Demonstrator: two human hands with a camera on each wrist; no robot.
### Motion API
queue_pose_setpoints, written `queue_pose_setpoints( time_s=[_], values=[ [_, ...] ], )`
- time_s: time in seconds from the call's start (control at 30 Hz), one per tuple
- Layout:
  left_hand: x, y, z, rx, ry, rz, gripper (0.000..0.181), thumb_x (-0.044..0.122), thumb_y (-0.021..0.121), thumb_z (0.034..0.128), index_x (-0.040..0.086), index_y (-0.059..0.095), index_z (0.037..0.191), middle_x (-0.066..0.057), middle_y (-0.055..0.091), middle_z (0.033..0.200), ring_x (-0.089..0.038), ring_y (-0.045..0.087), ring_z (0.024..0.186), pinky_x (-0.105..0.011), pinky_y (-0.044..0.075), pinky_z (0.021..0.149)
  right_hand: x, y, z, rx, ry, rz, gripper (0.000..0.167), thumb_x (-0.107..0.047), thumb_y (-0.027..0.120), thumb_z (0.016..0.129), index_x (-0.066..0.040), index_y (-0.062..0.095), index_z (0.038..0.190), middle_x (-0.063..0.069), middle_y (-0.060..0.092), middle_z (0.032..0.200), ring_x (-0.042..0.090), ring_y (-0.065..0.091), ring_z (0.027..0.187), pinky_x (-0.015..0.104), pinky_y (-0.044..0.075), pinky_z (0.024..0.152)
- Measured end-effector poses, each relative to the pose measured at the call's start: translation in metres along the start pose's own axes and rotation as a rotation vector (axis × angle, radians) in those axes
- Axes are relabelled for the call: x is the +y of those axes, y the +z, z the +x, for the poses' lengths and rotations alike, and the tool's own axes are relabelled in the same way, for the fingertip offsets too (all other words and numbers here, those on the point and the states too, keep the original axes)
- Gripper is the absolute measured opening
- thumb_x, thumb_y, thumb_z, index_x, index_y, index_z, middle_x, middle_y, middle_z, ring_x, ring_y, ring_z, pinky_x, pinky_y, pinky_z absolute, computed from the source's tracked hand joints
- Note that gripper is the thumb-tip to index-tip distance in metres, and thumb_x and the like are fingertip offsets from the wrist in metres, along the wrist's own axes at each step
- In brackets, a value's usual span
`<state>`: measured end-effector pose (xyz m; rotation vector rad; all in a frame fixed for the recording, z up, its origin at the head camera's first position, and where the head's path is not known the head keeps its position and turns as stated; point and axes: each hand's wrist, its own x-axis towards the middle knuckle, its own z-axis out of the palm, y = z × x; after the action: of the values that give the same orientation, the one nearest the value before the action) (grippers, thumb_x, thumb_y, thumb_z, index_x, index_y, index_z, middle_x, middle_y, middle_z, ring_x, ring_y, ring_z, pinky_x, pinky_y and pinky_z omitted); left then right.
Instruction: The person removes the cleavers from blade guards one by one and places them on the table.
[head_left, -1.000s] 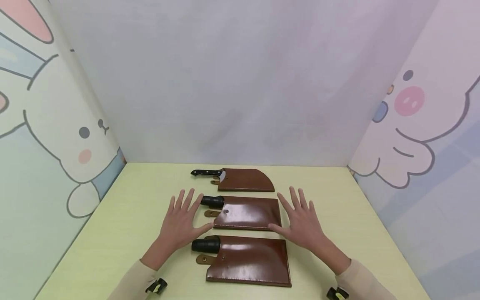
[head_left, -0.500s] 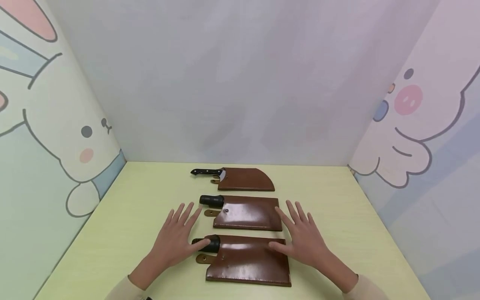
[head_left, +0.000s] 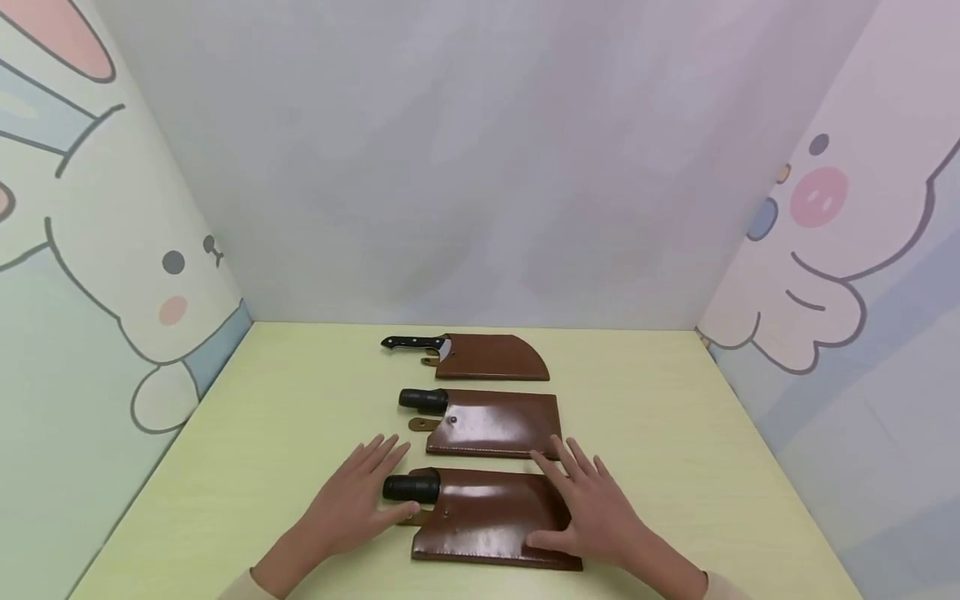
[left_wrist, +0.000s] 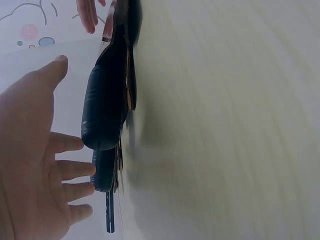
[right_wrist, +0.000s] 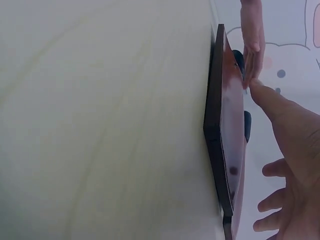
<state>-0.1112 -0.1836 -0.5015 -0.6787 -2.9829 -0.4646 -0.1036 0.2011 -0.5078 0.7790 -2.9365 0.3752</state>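
Three knives in brown leather sheaths lie in a row on the table, handles to the left. Nearest is the front sheath [head_left: 491, 521] with a thick black handle [head_left: 411, 487] and a snap strap. My left hand [head_left: 348, 504] hovers by that handle, thumb over the strap, fingers spread. My right hand [head_left: 596, 512] is held over the sheath's right end, covering part of it. In the wrist views, the left palm [left_wrist: 25, 155] and right palm [right_wrist: 300, 160] both appear raised off the leather. The middle sheathed knife [head_left: 495, 423] lies just beyond.
The back sheath [head_left: 491, 357] is rounded and holds a knife with a slim riveted handle [head_left: 412, 342]. The pale yellow table [head_left: 285, 400] ends at a grey back wall [head_left: 480, 167]. Side walls carry a cartoon rabbit [head_left: 150, 250] and a pig [head_left: 817, 200].
Both hands have moved back toward the person, from around the middle sheath to over the front one, and lower in view. The knives and sheaths have stayed in place.
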Motion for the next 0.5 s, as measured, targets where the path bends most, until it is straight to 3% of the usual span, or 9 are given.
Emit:
queue_pose_setpoints(
  time_s=[0.27, 0.5],
  values=[
    [0.002, -0.001, 0.001, -0.093, 0.047, -0.109, 0.087, 0.074, 0.057, 0.0905, 0.013, 0.049, 0.152, -0.012, 0.048, 0.154, -0.036, 0.045, 0.142, -0.054, 0.037, 0.114, -0.009, 0.010, -0.004, -0.084, -0.063, 0.015, 0.115, -0.093, 0.057, 0.071, -0.023, 0.036, 0.160, 0.017, 0.030, 0.165, 0.042, 0.035, 0.148, 0.069, 0.037, 0.106],
    [-0.002, 0.003, 0.004, -0.131, 0.056, -0.129, 0.082, 0.076, 0.053, 0.0908, 0.014, 0.056, 0.145, -0.006, 0.055, 0.140, -0.027, 0.053, 0.126, -0.052, 0.046, 0.103, -0.011, 0.013, -0.003, -0.140, -0.089, 0.017, 0.125, -0.097, 0.057, 0.064, -0.024, 0.030, 0.162, 0.017, 0.031, 0.165, 0.045, 0.038, 0.145, 0.070, 0.038, 0.103]
  ],
)
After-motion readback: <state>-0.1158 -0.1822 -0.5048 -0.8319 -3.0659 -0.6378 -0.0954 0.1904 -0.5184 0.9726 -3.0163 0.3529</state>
